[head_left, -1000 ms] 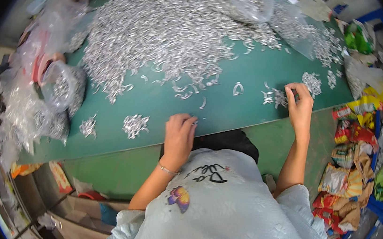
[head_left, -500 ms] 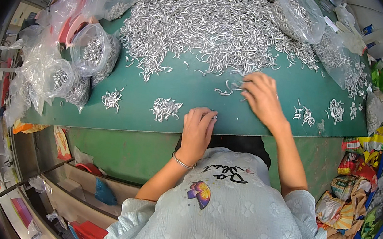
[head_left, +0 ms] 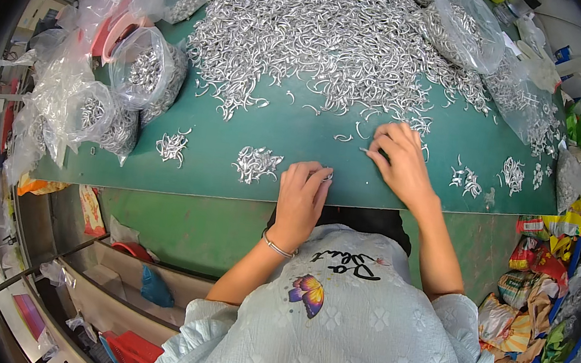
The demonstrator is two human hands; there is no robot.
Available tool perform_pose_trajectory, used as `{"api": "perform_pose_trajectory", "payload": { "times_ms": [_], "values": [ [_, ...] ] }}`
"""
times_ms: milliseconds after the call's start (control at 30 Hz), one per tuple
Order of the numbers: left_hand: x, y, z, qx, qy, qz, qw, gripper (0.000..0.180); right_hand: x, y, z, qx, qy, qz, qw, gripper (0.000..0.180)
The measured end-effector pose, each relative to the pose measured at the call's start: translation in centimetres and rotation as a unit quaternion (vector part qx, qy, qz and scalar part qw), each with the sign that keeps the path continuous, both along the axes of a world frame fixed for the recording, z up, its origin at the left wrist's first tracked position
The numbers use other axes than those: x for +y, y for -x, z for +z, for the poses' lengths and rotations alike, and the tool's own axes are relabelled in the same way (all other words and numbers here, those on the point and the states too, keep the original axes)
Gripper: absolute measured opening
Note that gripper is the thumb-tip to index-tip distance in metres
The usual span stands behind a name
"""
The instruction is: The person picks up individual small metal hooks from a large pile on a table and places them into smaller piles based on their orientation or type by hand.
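Observation:
A big heap of small curved silver metal pieces covers the far half of a green table. My right hand lies flat at the heap's near edge, fingers spread over a few loose pieces. My left hand rests at the table's front edge, fingers curled on a small clump of the pieces; how many it holds is hidden. Two small sorted piles lie to the left of my left hand, and more small piles sit to the right.
Clear plastic bags filled with the metal pieces stand at the table's left; another bag sits at the back right. Colourful wrappers and packets crowd the floor on the right. Shelves and boxes are below left.
My right hand has pulled back from the far right piles to the heap's near edge in front of me. My left hand stays at the front edge. The view has shifted.

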State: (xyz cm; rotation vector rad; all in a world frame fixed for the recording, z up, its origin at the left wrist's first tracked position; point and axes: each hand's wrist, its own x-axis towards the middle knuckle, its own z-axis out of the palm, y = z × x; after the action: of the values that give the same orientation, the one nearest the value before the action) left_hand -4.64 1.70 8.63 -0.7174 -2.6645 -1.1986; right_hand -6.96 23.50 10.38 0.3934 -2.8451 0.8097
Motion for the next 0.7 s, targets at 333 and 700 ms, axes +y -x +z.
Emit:
{"api": "perform_pose_trajectory", "payload": {
  "times_ms": [333, 700],
  "values": [
    [0.6, 0.0, 0.1, -0.005, -0.006, -0.002, 1.0, 0.026, -3.2, 2.3, -1.3, 0.028, 0.0, 0.035, 0.999, 0.014],
    [1.3, 1.3, -0.9, 0.01, -0.035, 0.071, 0.997, 0.022, -2.6, -0.3, -0.1, -0.006, 0.085, 0.109, 0.99, 0.018]
  ]
}}
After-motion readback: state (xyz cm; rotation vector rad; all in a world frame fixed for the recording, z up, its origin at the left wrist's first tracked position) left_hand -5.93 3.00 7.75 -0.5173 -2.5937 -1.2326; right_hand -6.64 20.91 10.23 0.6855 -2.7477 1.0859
